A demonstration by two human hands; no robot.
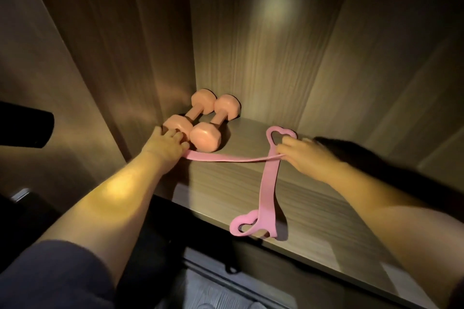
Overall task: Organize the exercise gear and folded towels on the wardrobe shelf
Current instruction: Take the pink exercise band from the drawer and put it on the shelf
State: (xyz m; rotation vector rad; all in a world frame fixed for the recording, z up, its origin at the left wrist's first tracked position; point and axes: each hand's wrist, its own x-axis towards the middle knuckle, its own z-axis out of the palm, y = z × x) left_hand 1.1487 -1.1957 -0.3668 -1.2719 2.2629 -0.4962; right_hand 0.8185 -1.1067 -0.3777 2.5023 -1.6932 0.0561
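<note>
While the left grip (165,145) beside the dumbbells (200,120) and the right grip (305,155) each pinched the pink band (267,183) taut across the shelf (313,208), its near loop lay at the front edge. Harder pulling could drag it off.

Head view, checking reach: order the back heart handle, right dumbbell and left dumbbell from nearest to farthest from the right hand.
1. Back heart handle, at the right hand fingertips.
2. Right dumbbell, off to its left.
3. Left dumbbell, farther left still.
</note>
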